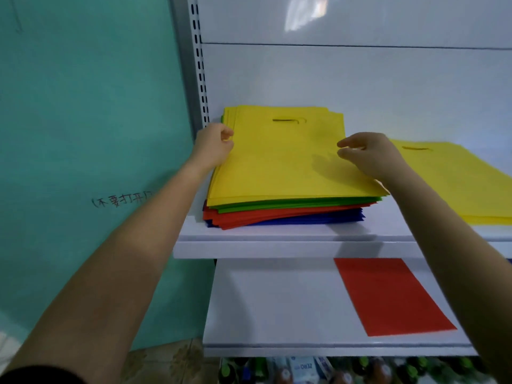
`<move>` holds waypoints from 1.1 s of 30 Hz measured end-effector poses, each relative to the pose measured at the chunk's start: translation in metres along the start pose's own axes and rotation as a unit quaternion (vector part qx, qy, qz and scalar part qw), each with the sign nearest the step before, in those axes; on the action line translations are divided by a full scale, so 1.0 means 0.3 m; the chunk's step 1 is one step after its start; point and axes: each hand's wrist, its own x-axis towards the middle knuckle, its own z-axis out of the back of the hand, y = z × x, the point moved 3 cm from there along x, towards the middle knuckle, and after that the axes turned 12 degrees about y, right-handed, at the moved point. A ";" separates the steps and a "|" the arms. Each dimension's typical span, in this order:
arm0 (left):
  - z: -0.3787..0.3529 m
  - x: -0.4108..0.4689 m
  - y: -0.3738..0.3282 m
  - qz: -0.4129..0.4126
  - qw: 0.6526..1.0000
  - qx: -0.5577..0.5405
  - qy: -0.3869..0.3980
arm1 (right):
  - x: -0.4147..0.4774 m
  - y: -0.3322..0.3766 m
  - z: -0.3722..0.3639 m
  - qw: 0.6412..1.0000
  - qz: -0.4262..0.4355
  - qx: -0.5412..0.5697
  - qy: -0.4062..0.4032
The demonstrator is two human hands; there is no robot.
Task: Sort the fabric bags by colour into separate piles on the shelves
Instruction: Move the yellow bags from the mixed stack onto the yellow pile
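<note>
A mixed stack of fabric bags lies on the upper white shelf, yellow on top, then green, red and blue layers. My left hand pinches the left edge of the top yellow bags. My right hand hovers over the stack's right side, fingers loosely curled toward the yellow top, holding nothing that I can see. A separate pile of yellow bags lies to the right on the same shelf. One red bag lies flat on the lower shelf.
A teal wall with handwriting stands to the left of the shelf's perforated metal upright. Packaged goods and bottles fill the space under the lower shelf. The white back panel rises behind the stacks.
</note>
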 end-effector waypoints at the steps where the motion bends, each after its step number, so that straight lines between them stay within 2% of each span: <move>1: -0.011 0.028 0.001 0.010 1.000 0.012 0.021 | 0.023 -0.011 0.003 1.000 -0.021 -0.002 0.004; 3: -0.026 0.076 0.005 0.031 0.998 0.024 0.048 | 0.059 -0.035 0.003 0.997 -0.070 -0.010 0.012; 7: -0.051 0.127 0.005 0.036 0.997 0.046 0.056 | 0.072 -0.071 -0.046 0.990 -0.136 -0.038 0.003; 12: -0.091 0.151 0.034 0.017 1.000 -0.023 0.008 | 0.042 -0.079 -0.089 0.988 -0.078 -0.058 -0.121; 15: -0.098 0.154 0.039 0.005 0.999 -0.046 -0.027 | 0.041 -0.079 -0.093 0.985 -0.053 -0.078 -0.142; 20: -0.103 0.138 0.038 -0.027 0.998 -0.017 -0.061 | 0.014 -0.067 -0.091 0.981 -0.014 -0.092 -0.173; 24: -0.096 0.123 0.024 -0.054 0.996 -0.008 -0.068 | -0.001 -0.048 -0.086 0.980 -0.016 -0.107 -0.168; 28: -0.066 0.119 0.009 -0.097 0.993 -0.041 -0.052 | -0.016 -0.016 -0.051 0.986 -0.020 -0.133 -0.103; 33: 0.007 0.093 -0.073 -0.141 0.987 -0.063 -0.032 | -0.112 0.008 0.014 0.993 -0.056 -0.057 -0.088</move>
